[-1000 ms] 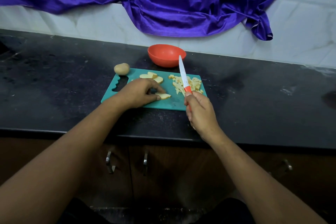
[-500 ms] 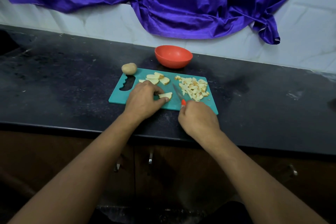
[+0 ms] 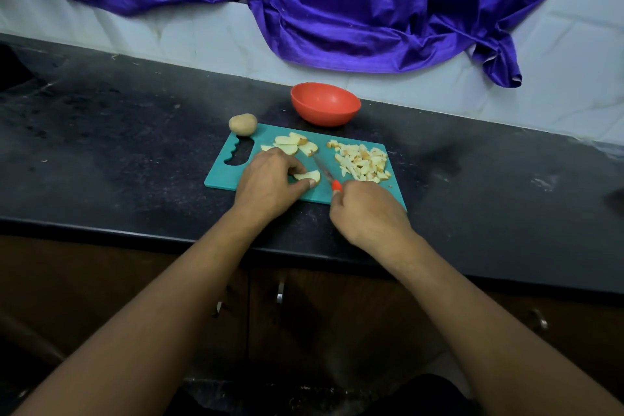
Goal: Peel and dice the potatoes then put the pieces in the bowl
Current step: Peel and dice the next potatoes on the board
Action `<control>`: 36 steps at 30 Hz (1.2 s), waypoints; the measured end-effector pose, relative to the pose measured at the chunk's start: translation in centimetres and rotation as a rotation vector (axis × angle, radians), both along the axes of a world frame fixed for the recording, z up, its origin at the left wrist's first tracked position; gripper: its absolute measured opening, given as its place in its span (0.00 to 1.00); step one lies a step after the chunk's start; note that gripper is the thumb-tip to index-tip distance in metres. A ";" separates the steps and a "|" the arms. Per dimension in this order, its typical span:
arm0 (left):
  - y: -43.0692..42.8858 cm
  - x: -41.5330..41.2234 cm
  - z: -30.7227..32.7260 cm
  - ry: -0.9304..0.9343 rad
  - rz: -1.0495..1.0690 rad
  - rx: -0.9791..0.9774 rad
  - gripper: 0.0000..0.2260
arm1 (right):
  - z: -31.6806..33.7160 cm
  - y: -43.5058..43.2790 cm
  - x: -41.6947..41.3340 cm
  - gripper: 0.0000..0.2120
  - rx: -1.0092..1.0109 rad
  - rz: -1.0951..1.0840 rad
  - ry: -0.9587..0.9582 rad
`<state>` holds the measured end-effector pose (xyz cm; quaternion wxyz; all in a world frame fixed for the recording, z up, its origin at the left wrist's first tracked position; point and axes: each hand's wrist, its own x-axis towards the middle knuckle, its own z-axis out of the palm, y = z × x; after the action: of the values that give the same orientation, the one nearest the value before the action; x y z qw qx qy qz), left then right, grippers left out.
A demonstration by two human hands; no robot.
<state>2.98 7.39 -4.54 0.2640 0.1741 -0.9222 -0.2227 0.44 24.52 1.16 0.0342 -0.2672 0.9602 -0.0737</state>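
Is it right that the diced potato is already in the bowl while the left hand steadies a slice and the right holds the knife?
No: the head view shows the diced potato on the cutting board, not in the bowl. The left hand steadies a slice and the right hand holds the knife.

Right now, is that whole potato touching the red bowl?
Apart. The head view shows the whole potato at the far left corner of the cutting board, with bare dark counter between it and the red bowl.
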 end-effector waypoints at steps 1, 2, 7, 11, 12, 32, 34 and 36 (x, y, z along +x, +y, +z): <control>0.0 0.0 0.0 -0.003 0.000 0.000 0.15 | 0.1 -0.2 0.3 0.15 0.010 0.005 0.005; 0.0 0.0 -0.1 -0.004 0.000 0.000 0.14 | 0.2 -0.5 0.6 0.15 0.021 0.007 0.001; 0.0 0.1 0.0 -0.004 -0.001 0.010 0.13 | 0.4 -1.4 1.4 0.14 0.087 0.006 -0.030; 0.0 0.1 0.0 0.003 -0.006 -0.011 0.13 | 0.3 -2.0 1.7 0.15 0.171 0.019 0.002; 0.1 0.1 -0.1 0.002 -0.008 -0.015 0.13 | 0.0 -2.1 1.8 0.15 0.189 0.027 0.025; -0.2 0.5 0.3 -0.014 -0.020 0.027 0.15 | 0.2 -0.7 1.0 0.15 0.045 -0.003 -0.052; -0.2 0.5 0.3 -0.014 -0.012 0.031 0.14 | 0.1 -1.0 1.3 0.16 0.061 0.019 -0.046; -0.3 0.5 0.3 -0.005 -0.007 0.033 0.12 | 0.0 -1.3 1.3 0.16 0.078 0.039 -0.028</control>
<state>3.49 7.07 -4.24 0.2582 0.1759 -0.9195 -0.2384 1.79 23.26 1.18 0.0595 -0.2833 0.9564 -0.0393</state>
